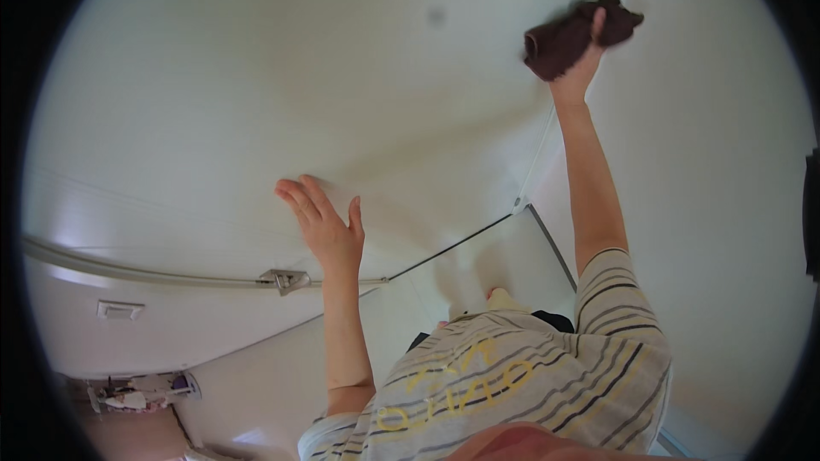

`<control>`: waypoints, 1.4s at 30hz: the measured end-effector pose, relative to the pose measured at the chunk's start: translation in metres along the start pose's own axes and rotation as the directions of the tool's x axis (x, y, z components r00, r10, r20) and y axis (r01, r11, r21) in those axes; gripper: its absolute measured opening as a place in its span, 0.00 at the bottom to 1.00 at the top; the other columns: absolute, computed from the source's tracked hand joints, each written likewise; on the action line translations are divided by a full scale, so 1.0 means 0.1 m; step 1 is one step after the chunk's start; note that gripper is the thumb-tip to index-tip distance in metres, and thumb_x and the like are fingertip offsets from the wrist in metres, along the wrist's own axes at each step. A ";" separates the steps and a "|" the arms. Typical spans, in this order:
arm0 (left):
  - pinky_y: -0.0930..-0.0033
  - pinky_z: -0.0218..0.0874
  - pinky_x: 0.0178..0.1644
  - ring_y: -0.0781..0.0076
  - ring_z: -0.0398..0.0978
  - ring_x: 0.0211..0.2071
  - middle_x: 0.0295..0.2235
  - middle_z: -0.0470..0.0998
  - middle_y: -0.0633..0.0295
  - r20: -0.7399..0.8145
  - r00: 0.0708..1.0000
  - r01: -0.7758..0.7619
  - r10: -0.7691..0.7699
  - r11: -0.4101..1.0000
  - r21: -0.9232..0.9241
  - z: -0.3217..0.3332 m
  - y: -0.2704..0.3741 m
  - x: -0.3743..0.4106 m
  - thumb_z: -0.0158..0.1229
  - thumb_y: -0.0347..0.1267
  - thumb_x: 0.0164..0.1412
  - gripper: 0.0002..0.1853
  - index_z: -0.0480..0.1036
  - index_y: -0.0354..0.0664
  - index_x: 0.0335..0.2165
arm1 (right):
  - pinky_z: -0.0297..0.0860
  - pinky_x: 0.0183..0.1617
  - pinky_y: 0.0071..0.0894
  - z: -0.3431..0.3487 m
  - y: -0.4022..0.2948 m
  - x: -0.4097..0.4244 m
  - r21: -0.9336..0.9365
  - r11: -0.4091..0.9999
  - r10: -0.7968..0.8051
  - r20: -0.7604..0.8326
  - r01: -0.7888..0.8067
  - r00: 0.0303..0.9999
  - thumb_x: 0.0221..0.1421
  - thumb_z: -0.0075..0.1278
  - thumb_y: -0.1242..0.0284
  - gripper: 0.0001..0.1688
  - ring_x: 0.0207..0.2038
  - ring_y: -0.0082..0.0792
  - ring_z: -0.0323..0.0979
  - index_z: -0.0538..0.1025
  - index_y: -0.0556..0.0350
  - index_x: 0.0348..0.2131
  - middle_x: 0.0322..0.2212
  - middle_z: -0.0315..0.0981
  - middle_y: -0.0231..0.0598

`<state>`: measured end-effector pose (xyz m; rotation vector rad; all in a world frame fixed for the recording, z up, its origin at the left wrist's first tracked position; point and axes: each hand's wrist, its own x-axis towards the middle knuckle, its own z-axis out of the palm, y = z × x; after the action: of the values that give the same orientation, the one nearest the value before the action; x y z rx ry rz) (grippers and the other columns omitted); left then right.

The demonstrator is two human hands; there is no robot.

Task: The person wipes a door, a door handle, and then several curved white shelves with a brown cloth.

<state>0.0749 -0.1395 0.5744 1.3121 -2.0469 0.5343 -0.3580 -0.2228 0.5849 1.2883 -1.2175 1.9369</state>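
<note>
A dark brown cloth (557, 45) is bunched in my right hand (582, 73), with the thumb over it. My right arm is stretched up, and the cloth is at the white door panel (384, 77) by the corner where it meets the white wall (698, 141). Lower and to the left is my left hand (334, 234), its fingers apart and holding nothing. Its fingertips seem to rest on the door panel, though contact is hard to make out. A metal door handle (283, 280) sits on the door's edge, left of my left forearm.
A white switch plate (120, 310) is on the wall at the left. Past the door's edge, a pale floor (256, 371) runs to a doorway with several cluttered items (138, 397). A dark baseboard strip (552, 246) borders the floor near my feet.
</note>
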 end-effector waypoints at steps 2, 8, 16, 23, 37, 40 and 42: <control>0.47 0.52 0.64 0.32 0.35 0.66 0.66 0.35 0.37 -0.011 1.000 -0.009 0.009 0.999 -0.038 0.01 0.00 0.02 0.57 0.42 0.61 0.45 0.42 0.32 0.65 | 0.60 0.54 0.37 0.05 -0.02 -0.06 0.411 0.878 0.335 -0.165 -0.244 0.928 0.61 0.47 0.72 0.29 0.51 0.41 0.62 0.59 0.51 0.60 0.49 0.63 0.42; 0.48 0.54 0.63 0.31 0.37 0.66 0.66 0.35 0.37 0.024 1.000 -0.016 0.016 1.000 0.000 -0.05 -0.12 -0.04 0.59 0.40 0.60 0.46 0.43 0.32 0.65 | 0.62 0.55 0.29 -0.12 -0.37 0.03 0.513 0.843 0.268 -0.141 -0.161 0.953 0.64 0.44 0.66 0.20 0.48 0.29 0.65 0.66 0.55 0.53 0.46 0.66 0.33; 0.47 0.52 0.63 0.30 0.36 0.66 0.66 0.36 0.35 -0.013 0.999 -0.033 0.033 0.999 -0.012 -0.07 -0.14 -0.04 0.61 0.39 0.57 0.47 0.44 0.31 0.64 | 0.59 0.57 0.32 -0.06 -0.12 -1.05 -0.033 0.982 0.185 0.047 -0.184 0.982 0.60 0.42 0.79 0.27 0.45 0.36 0.63 0.61 0.64 0.58 0.41 0.63 0.38; 0.46 0.50 0.64 0.31 0.37 0.66 0.66 0.38 0.35 -0.019 1.000 -0.024 0.022 0.995 -0.102 0.01 -0.10 -0.03 0.64 0.38 0.53 0.49 0.45 0.31 0.64 | 0.55 0.56 0.27 0.15 -0.09 -1.42 0.358 0.849 0.428 -0.036 -0.388 0.903 0.52 0.45 0.84 0.40 0.45 0.29 0.56 0.53 0.64 0.63 0.48 0.50 0.33; 0.53 0.51 0.64 0.42 0.43 0.67 0.66 0.43 0.41 -0.056 0.989 0.111 -0.140 0.929 -0.352 -0.41 -0.45 -0.64 0.62 0.30 0.53 0.46 0.47 0.34 0.64 | 0.57 0.49 0.64 1.18 -2.50 -1.31 0.165 0.851 -0.525 0.304 0.499 0.795 0.36 0.60 0.73 0.24 0.54 0.62 0.60 0.71 0.52 0.37 0.46 0.64 0.46; 0.52 0.51 0.64 0.42 0.44 0.67 0.66 0.42 0.41 0.010 0.968 0.241 -0.252 0.915 -0.323 -0.45 -0.58 -1.19 0.62 0.28 0.53 0.44 0.47 0.34 0.64 | 0.55 0.48 0.62 1.44 -2.79 -1.37 0.067 0.870 -0.490 0.233 0.489 0.840 0.42 0.56 0.72 0.21 0.52 0.62 0.59 0.70 0.53 0.39 0.47 0.62 0.48; 0.52 0.51 0.63 0.41 0.45 0.66 0.66 0.41 0.41 0.056 0.942 0.332 -0.332 0.888 -0.318 -0.51 -0.64 -1.47 0.61 0.27 0.54 0.44 0.48 0.35 0.64 | 0.54 0.50 0.63 1.54 -3.07 -1.60 0.138 0.829 -0.554 0.329 0.542 0.765 0.39 0.57 0.72 0.22 0.54 0.59 0.58 0.72 0.49 0.39 0.48 0.63 0.44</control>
<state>0.1920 -0.0387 0.5078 1.4130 -1.7607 0.0380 0.0206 -0.2054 0.5844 1.8307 -0.8156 1.3353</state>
